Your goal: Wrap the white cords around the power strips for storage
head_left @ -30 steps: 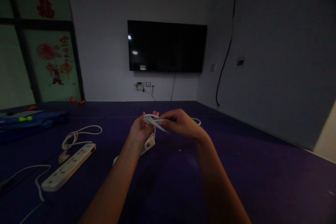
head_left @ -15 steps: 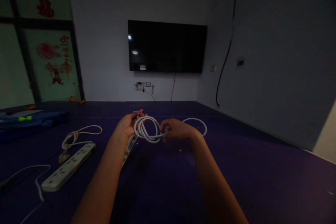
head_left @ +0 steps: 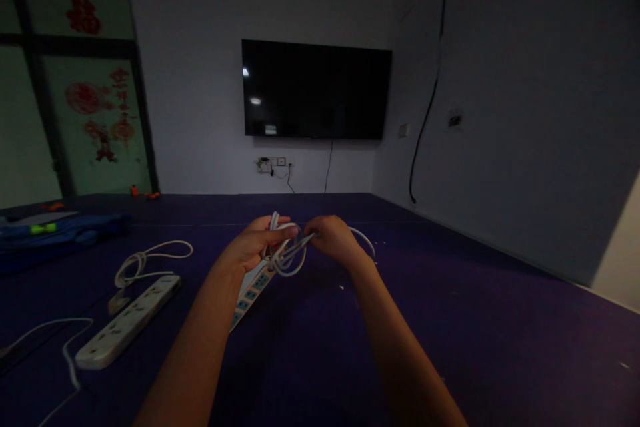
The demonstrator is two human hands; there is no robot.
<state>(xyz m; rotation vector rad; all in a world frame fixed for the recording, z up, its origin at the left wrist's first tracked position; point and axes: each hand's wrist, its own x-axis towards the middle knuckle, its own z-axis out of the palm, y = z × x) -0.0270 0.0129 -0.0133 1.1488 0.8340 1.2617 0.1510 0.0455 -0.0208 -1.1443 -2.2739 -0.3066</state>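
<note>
I hold a white power strip (head_left: 251, 290) with blue sockets up over the dark purple floor. My left hand (head_left: 253, 245) is closed around its upper end and the coiled loops of its white cable (head_left: 286, 255). My right hand (head_left: 331, 238) pinches the same cable just right of the coil, close to the left hand. A further loop of that cable arcs out behind my right wrist.
A second white power strip (head_left: 125, 322) with its coiled cord (head_left: 145, 258) lies on the floor at the left. Another white cord (head_left: 65, 347) trails at the bottom left. Blue bags (head_left: 60, 233) sit far left. A black television (head_left: 315, 89) hangs on the wall.
My hands have come closer together and the cable loops have tightened into a smaller coil. The strip has turned so its blue sockets face me.
</note>
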